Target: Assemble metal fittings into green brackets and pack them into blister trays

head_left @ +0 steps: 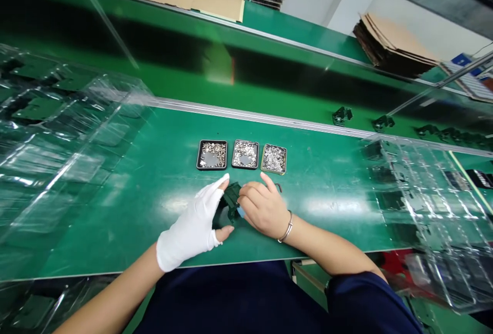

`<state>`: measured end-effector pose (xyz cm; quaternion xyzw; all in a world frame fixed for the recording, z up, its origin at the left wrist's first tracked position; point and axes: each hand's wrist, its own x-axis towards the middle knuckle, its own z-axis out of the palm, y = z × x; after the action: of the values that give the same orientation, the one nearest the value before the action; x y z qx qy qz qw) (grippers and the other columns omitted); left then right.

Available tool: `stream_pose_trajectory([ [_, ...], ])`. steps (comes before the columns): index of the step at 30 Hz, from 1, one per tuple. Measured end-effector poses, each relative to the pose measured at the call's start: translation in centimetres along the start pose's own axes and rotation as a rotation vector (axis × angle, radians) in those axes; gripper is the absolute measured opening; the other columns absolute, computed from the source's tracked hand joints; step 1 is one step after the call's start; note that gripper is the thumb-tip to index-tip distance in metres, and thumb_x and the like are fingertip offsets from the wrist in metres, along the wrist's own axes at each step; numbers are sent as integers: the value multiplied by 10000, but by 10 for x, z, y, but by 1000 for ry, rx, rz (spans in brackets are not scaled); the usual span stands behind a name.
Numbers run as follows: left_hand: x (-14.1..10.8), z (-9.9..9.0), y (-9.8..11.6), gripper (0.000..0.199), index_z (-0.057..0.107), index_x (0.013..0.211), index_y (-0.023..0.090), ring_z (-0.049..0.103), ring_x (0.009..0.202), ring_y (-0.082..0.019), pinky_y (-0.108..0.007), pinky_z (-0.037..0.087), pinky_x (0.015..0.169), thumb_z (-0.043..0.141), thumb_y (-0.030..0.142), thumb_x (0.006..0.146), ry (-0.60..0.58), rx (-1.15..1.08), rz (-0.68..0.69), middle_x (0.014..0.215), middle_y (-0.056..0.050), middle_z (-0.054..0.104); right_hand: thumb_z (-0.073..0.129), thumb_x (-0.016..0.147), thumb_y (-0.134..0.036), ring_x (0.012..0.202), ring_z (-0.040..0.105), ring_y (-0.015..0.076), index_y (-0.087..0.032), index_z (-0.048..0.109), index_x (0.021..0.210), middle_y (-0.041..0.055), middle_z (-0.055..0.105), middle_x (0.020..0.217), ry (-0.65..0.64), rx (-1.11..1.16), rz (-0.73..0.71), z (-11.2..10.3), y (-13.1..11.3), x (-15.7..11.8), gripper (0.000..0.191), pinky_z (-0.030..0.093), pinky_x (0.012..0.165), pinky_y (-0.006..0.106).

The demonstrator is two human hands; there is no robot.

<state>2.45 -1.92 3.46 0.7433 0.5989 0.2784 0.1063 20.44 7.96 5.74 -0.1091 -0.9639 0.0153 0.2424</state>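
In a white glove with bare fingertips, my left hand (194, 223) grips a dark green moulded part (231, 196) between thumb and fingers, just above the table. My bare right hand (265, 205) is curled against the part's right side, its fingers bunched together. Its fingertips are partly hidden, so what they pinch I cannot make out. A small patch of light blue (241, 212) shows under these fingers. Beyond them stand three small square trays: the left tray (198, 162), the middle tray (233, 162) and the right tray (285, 162), each with tiny shiny metal pieces inside.
Clear plastic blister trays (73, 164) are stacked at the left, and more blister trays (427, 211) at the right hold dark parts. A small dark bent rod (279, 187) lies past my right hand. Several dark parts (342, 115) line the back ledge. Cardboard sheets (396, 41) lie on the shelf.
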Motion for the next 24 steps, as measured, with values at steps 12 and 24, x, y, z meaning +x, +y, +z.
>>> stream_pose_trajectory([
  [12,13,-3,-4,634,400,1349,135,480,1239,-344,-506,419,1018,563,352,776,-132,57,-41,1349,-177,498,449,856,-133,918,562,223,-185,647,939,81,658,952,-219,96,409,-9,106,3,220,408,867,378],
  [24,19,-30,4,360,566,1148,162,593,1088,-226,-357,468,951,453,406,908,149,-88,-235,1163,-88,629,498,782,-118,838,593,206,-203,549,771,47,655,841,-25,260,533,-6,110,3,99,442,821,359],
])
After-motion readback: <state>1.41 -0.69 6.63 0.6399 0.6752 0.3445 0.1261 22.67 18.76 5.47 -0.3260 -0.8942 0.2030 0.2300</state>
